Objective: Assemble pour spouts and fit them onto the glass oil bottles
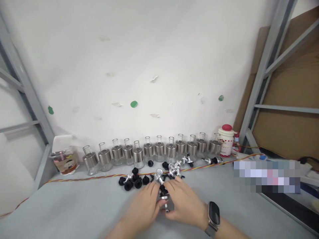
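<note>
Near the front middle of the table, my left hand point(146, 202) and my right hand point(184, 202) meet with fingers curled in. Between them they grip a silver-and-black bottle pourer point(163, 197), its narrow silver tip pointing down toward me. Fingers hide part of it. Just beyond the fingertips lies a silver spout piece point(159, 174). More silver spout pieces point(173, 168) lie in a heap behind my right hand. Several black stopper pieces point(128, 185) are scattered beyond my left hand. My right wrist wears a smartwatch point(213, 214).
Glass bottles with metal collars point(128, 151) stand in a row along the wall. A twisted red-and-yellow wire point(94, 178) crosses the grey table point(62, 205). A cup point(65, 162) stands at left, a white jar with a red lid point(226, 141) at right. Metal frame posts flank the table.
</note>
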Demonstrator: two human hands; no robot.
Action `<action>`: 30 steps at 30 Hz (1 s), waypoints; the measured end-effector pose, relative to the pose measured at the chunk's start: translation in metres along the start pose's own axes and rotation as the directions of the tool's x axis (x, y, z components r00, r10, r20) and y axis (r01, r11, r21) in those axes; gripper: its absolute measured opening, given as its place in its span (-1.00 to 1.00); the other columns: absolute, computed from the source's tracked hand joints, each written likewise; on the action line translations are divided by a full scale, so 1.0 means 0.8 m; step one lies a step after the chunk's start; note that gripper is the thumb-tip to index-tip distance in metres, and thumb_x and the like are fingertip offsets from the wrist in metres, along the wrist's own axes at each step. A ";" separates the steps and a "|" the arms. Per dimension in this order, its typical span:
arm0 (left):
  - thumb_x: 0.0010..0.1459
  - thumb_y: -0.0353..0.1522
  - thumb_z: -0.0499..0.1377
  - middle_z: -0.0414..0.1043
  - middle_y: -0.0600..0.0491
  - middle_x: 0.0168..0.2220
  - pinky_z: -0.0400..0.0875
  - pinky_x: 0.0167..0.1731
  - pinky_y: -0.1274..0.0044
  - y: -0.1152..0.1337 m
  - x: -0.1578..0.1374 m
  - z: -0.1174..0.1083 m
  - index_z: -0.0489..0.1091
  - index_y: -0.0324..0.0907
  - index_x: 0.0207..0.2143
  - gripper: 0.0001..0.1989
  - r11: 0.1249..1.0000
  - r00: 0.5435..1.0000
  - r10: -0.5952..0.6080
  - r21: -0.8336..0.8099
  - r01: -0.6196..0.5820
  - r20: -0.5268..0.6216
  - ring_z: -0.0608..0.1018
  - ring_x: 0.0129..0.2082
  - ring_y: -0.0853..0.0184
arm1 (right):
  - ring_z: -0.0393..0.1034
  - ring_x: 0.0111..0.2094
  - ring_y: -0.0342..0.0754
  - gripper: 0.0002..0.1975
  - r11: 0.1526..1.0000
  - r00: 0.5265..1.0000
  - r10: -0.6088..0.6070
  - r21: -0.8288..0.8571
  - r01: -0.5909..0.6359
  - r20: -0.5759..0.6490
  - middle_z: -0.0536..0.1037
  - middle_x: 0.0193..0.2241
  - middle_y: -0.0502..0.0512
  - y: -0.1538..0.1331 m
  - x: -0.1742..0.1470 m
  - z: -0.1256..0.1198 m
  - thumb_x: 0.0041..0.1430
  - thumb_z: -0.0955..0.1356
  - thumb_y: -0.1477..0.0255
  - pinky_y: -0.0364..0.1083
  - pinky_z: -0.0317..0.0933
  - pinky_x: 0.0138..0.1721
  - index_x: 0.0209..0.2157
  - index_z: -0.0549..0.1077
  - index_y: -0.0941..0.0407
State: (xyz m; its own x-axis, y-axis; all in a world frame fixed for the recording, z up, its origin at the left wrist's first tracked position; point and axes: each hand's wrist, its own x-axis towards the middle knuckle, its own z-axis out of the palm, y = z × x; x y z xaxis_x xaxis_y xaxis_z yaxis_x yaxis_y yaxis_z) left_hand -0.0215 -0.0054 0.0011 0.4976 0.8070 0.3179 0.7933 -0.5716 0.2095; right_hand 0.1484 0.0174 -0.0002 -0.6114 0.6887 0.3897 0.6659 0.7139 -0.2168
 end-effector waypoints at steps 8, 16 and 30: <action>0.17 -0.34 -0.02 0.35 0.00 -0.22 0.32 -0.26 0.45 0.004 0.000 -0.008 0.20 -0.16 -0.17 -0.82 0.998 0.998 0.053 -0.040 -0.053 -0.016 0.40 -0.24 0.25 | 0.27 -0.41 -0.03 -0.78 0.998 0.996 -0.053 -0.021 0.052 -0.078 0.41 -0.49 0.05 0.004 -0.002 0.008 -0.23 0.34 0.36 -0.04 0.05 -0.21 -0.46 0.31 0.14; 0.18 -0.36 -0.03 0.33 0.07 -0.27 0.27 -0.31 0.50 0.010 0.003 -0.022 0.24 -0.13 -0.27 -0.90 0.997 0.997 0.071 -0.042 -0.070 0.021 0.37 -0.28 0.29 | 0.25 -0.46 -0.07 -0.85 0.995 0.986 -0.095 -0.047 0.090 -0.140 0.41 -0.54 0.04 0.004 -0.004 0.013 -0.19 0.32 0.38 -0.05 0.08 -0.24 -0.52 0.30 0.13; 0.18 -0.32 -0.04 0.35 -0.02 -0.20 0.33 -0.28 0.40 -0.001 0.005 -0.007 0.21 -0.16 -0.13 -0.79 0.999 0.993 0.036 0.044 -0.031 -0.108 0.40 -0.24 0.23 | 0.31 -0.31 0.01 -0.67 0.999 0.987 -0.027 0.033 0.033 -0.158 0.44 -0.37 0.07 -0.002 0.000 0.003 -0.15 0.39 0.39 0.00 0.09 -0.20 -0.29 0.29 0.14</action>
State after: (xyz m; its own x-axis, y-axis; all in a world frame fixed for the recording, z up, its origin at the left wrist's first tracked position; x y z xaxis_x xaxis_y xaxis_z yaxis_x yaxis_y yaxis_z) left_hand -0.0217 -0.0023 0.0072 0.4849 0.7650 0.4237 0.7920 -0.5897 0.1582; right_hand 0.1465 0.0162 -0.0020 -0.5540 0.6406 0.5317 0.6311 0.7397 -0.2335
